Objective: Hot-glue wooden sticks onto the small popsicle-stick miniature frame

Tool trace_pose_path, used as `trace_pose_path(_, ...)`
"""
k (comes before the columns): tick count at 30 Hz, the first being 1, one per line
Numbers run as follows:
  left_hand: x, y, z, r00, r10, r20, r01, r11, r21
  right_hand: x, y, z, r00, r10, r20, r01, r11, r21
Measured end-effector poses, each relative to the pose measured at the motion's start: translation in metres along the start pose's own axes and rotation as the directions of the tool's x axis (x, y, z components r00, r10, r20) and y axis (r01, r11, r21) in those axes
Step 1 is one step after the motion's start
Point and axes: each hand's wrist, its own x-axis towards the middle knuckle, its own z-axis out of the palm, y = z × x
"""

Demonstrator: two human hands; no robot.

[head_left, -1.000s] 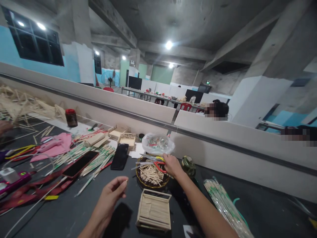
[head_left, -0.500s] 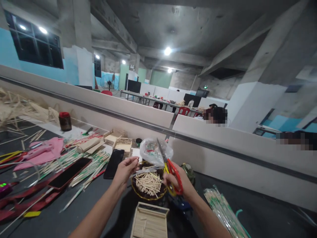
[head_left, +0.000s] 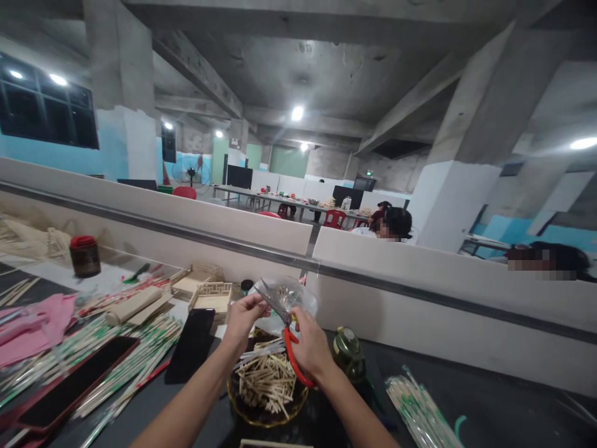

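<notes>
My right hand [head_left: 310, 347] grips red-handled scissors [head_left: 285, 328], blades pointing up and left. My left hand [head_left: 245, 315] is pinched on a thin stick that I can barely make out, right at the scissor blades. Both hands hover over a round dish [head_left: 265, 412] full of short cut wooden sticks. Behind the hands lies a clear plastic bag [head_left: 298, 298].
A black phone [head_left: 190, 353] and bundles of green-tipped sticks [head_left: 116, 367] lie to the left, with a pink cloth [head_left: 28, 323] and a dark red-lidded jar [head_left: 84, 255]. A green glass jar [head_left: 347, 351] stands right of the dish, more wrapped sticks [head_left: 417, 414] beyond. White partitions [head_left: 420, 292] fence the desk; people sit behind.
My right hand picked the scissors off the dish and raised them. My left hand came up from the table to meet the blades. The view tilted up, and the wooden frame box dropped out of sight.
</notes>
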Motion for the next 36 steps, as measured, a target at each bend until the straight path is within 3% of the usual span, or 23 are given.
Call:
trace_pose_path(15,0.015,-0.005,0.000,0.998,0.056,-0.006,-0.055,0.990,0.128,0.012,0.005,0.008,0.998,0.044,0.049,-0.039,0.994,-0.099)
trace_pose_path(20,0.026,-0.012,0.002,1.000,0.009,-0.030,-0.007,0.996,0.091,0.025,0.016,0.014,0.985,0.113,0.130,-0.098,0.989,-0.115)
trace_pose_path(25,0.033,-0.018,0.003,1.000,0.009,-0.025,-0.007,0.997,0.074,0.024,0.023,0.015,0.982,0.161,0.099,-0.149,0.981,-0.123)
trace_pose_path(36,0.030,-0.023,0.000,0.998,0.044,0.035,-0.048,0.991,0.122,0.009,0.014,0.006,0.994,0.085,0.065,-0.067,0.969,-0.238)
